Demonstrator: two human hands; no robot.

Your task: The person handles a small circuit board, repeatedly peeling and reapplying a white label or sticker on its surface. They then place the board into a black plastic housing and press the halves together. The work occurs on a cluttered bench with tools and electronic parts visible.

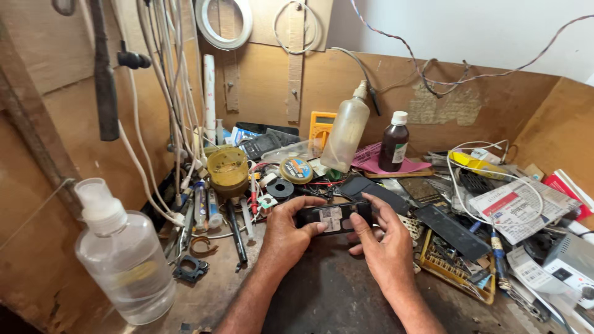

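Over a cluttered counter (322,297), the left hand (286,232) and right hand (382,242) grip a black phone (334,216), fingers clasping its ends.

The small flat device (334,216) is held above the middle of the surface (334,297), between the left hand (286,232) and the right hand (383,244). Left of them, near the front edge, stands a spray bottle (124,260). Behind the device stand a squeeze bottle (346,133) and, to its right, a medicine bottle (394,143). A newspaper (520,207) lies far right.
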